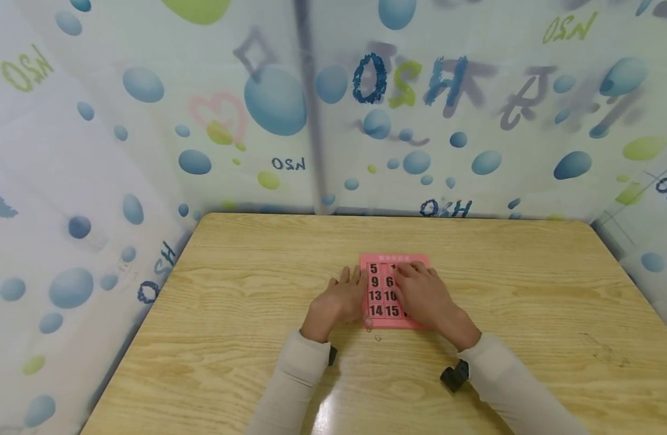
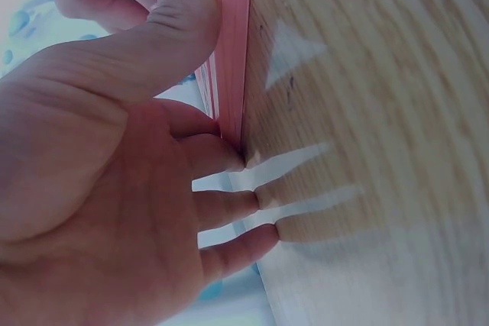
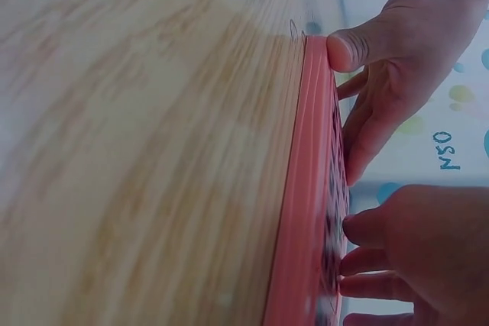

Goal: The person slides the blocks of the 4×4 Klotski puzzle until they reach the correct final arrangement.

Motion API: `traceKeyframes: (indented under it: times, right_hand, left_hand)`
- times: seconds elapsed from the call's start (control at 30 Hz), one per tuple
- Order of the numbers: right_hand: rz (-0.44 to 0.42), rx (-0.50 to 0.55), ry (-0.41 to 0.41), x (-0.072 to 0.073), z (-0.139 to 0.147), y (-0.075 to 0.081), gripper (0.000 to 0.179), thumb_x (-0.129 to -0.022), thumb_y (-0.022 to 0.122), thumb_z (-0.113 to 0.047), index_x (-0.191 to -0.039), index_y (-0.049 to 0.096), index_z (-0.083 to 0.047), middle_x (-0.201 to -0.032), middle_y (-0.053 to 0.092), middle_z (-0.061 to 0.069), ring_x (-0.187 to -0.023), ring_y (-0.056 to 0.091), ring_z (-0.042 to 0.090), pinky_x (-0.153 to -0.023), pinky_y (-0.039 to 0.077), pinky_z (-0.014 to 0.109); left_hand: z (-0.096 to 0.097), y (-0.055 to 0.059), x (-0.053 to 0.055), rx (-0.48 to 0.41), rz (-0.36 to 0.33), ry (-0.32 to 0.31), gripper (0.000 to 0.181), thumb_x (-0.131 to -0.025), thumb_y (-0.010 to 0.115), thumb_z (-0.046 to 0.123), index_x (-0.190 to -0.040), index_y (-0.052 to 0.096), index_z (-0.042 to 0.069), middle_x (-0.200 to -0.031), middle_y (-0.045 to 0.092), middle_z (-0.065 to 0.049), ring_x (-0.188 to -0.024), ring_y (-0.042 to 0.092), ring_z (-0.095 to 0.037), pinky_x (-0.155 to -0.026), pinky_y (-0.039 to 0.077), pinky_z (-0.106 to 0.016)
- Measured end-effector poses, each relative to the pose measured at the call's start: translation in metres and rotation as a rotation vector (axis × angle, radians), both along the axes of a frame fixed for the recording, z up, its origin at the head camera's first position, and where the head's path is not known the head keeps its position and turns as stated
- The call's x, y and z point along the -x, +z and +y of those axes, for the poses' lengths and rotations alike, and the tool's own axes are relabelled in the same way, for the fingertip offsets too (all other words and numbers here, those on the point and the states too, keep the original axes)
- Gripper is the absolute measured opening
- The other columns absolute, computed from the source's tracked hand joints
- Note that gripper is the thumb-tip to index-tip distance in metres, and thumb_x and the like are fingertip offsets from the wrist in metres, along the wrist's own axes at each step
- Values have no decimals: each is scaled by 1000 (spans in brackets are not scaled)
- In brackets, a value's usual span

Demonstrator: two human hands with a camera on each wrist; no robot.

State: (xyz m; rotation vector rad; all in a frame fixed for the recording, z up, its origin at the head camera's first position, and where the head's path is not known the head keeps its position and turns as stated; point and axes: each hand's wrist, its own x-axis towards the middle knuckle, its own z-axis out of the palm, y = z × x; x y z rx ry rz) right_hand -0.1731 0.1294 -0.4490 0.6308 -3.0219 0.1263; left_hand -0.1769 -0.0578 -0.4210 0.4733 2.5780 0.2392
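Observation:
A pink sliding number puzzle (image 1: pixel 394 324) lies flat on the table, with black numbers on its tiles (image 1: pixel 376 311). Along its left side rests my left hand (image 1: pixel 341 299), the thumb touching the frame. In the left wrist view, this hand's fingers (image 2: pixel 237 253) stretch down to the tabletop beside the puzzle's pink edge (image 2: pixel 233 51). My right hand (image 1: pixel 426 296) lies over the right part of the puzzle and hides several tiles. Seen from the right wrist, its fingertips (image 3: pixel 359 288) touch the tile face, with no tile pinched between them.
The wooden table (image 1: pixel 246 362) extends around the puzzle on all sides. A patterned curtain (image 1: pixel 230 139) with blue and green drops stands behind and to the left. A dark wrist camera (image 1: pixel 455 376) sits under the right sleeve.

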Motion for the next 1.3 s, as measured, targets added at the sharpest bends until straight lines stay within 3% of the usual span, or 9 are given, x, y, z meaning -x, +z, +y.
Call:
traceKeyframes:
  times: [0.57, 0.9, 1.3]
  right_hand:
    - [-41, 52, 12, 2, -7, -2, 45, -100, 59, -33, -135, 61, -4, -141, 55, 14, -131, 48, 38, -105, 41, 60]
    - [-21, 91, 6, 0, 8, 0, 44, -100, 58, -30, -135, 60, -4, -144, 52, 16, -133, 46, 38, -103, 42, 60]
    - [8, 49, -41, -4, 33, -2, 39, -100, 57, -26, -130, 63, -2, -136, 57, 16, -127, 50, 39, -100, 43, 60]
  left_hand:
    - [-1, 0, 1, -3, 2, -7, 106, -84, 73, 46, -160, 10, 9, -167, 9, -10, -154, 5, -31, -122, 18, -47]
    - [1, -1, 1, 16, 11, -6, 105, -84, 73, 45, -160, 10, 9, -167, 8, -9, -154, 5, -30, -122, 19, -46]
    - [1, 0, -1, -19, -8, 20, 108, -82, 76, 41, -160, 8, 8, -167, 6, -10, -154, 2, -30, -123, 16, -47]
